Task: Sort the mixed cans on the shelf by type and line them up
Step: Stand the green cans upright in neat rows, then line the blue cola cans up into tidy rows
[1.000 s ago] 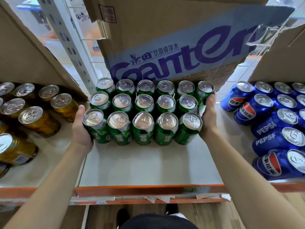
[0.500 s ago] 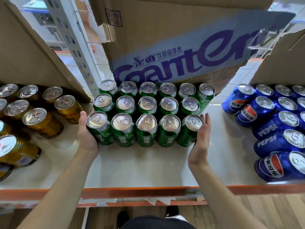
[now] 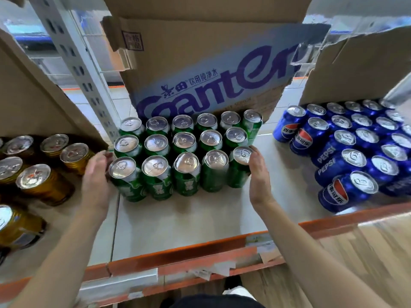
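The front 5 green cans (image 3: pixel 185 174) are squared between the left hand (image 3: pixel 95 176) and drawn-back right hand (image 3: pixel 259 174), both flat-fingered.

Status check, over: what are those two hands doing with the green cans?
Left hand and right hand open, against the front row's ends. Green metal cans upright in three rows. Gold metal cans left, blue metal cans right, both apart.

Glossy green cans (image 3: pixel 185 174) with brushed-metal lids, matt cardboard box (image 3: pixel 200 63), smooth pale shelf (image 3: pixel 189 218).
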{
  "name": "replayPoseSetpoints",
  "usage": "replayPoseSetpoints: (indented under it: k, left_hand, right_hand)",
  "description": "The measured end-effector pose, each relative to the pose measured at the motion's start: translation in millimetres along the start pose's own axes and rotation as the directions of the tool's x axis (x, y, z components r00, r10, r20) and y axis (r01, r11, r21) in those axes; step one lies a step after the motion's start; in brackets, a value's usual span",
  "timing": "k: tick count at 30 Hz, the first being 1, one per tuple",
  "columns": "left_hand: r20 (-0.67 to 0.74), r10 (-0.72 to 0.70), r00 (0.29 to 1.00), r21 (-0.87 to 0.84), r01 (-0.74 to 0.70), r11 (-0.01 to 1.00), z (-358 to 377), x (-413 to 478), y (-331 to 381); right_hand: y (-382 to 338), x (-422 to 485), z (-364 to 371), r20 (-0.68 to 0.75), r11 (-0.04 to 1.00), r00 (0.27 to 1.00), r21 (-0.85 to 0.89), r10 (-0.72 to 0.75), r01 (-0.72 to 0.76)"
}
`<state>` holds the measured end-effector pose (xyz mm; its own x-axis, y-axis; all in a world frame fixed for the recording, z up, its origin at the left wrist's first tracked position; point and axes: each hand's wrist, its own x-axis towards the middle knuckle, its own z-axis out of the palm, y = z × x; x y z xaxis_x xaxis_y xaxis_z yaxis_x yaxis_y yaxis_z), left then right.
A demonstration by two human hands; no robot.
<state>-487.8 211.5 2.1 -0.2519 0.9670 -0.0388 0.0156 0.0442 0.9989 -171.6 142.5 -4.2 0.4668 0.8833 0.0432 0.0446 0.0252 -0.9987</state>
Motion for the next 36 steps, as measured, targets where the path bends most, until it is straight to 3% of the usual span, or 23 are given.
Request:
replayPoseSetpoints:
  k: [2, 4, 7, 12, 14, 19, 25, 36]
  left_hand:
    - [0.001, 0.159, 0.987, 0.093, -0.159, 0.983, -0.3, -3.0, 18.5]
    - [0.121, 0.279, 0.953, 0.266, -0.302, 0.916, 12.3, -15.0, 41.7]
    - [0.353, 0.377, 0.856, 0.519, -0.514, 0.682, 47.8, -39.0, 75.7]
    - [0.716, 0.382, 0.584, 0.395, -0.79, 0.469, 123.3, -84.5, 90.3]
    - [0.801, 0.361, 0.477, 0.304, -0.845, 0.441, 151.7, -106.0, 86.4]
    - [0.887, 0.35, 0.3, 0.131, -0.892, 0.433, 204.3, -165.0, 74.4]
    - [0.911, 0.336, 0.238, 0.096, -0.916, 0.389, 266.0, -236.6, 72.2]
    - [0.884, 0.371, 0.284, 0.133, -0.914, 0.382, 400.7, -348.5, 65.7]
  right_hand:
    - [-11.2, -4.8, -14.3, 0.021, 0.993, 0.999, -0.115, -0.028, 0.03]
    - [-28.2, -13.7, -28.2, 0.029, 0.967, 0.998, -0.25, -0.047, 0.053]
    - [-51.3, -30.2, -51.2, 0.06, 0.875, 0.989, -0.459, -0.138, 0.15]
    - [-76.7, -66.4, -105.6, 0.094, 0.61, 0.97, -0.763, -0.224, 0.215]
    - [-83.6, -82.4, -128.7, 0.068, 0.534, 0.967, -0.823, -0.246, 0.194]
    - [-86.4, -115.5, -196.1, -0.038, 0.497, 0.963, -0.862, -0.269, 0.105]
    - [-78.0, -131.6, -283.4, -0.092, 0.553, 0.962, -0.83, -0.257, 0.069]
    - [-72.4, -122.3, -454.1, -0.027, 0.566, 0.965, -0.814, -0.26, 0.13]
